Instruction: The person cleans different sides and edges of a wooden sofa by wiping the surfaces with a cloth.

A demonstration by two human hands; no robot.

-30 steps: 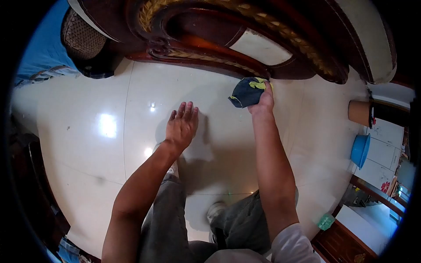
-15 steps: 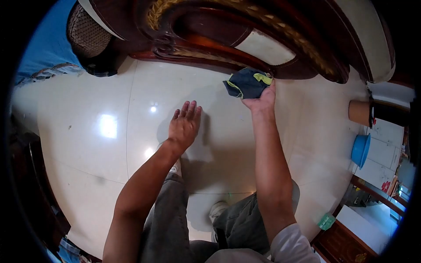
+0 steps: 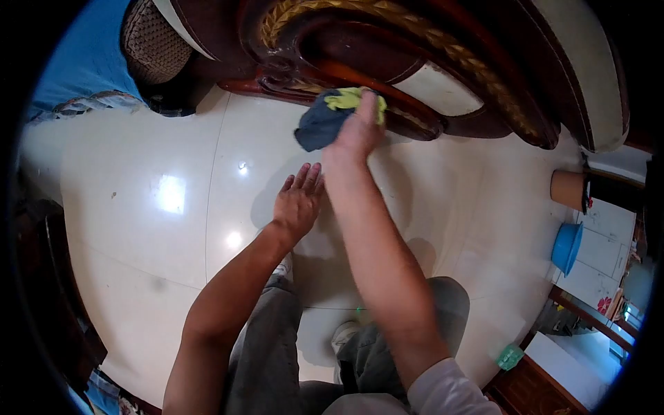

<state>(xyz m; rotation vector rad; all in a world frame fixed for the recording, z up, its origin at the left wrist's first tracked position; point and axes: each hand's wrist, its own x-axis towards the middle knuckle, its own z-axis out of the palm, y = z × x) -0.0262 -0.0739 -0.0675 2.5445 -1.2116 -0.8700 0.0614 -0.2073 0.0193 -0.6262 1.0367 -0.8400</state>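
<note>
A dark grey-blue cloth (image 3: 319,126) with yellow-green parts is bunched in my right hand (image 3: 355,135). The thumb lies over the yellow-green part, and the other fingers are mostly hidden behind the cloth. Cloth and hand are at the lower edge of a dark red, carved sofa (image 3: 408,126) with gold trim; whether they touch it I cannot tell. My left hand (image 3: 297,205) is held out over the pale tiled floor (image 3: 152,242), back up, fingers stretched and holding nothing. Its fingertips come close to my right wrist in the view.
At the upper left are a blue cover (image 3: 76,69) and a brown woven thing (image 3: 155,45). To the right stand an orange-brown bin (image 3: 568,190), a blue basin (image 3: 567,247) and white cabinets (image 3: 602,232). A green item (image 3: 510,357) is at lower right.
My right hand has swept left along the sofa's base with the cloth, which is now more crumpled. My left hand has barely moved. The view has shifted slightly.
</note>
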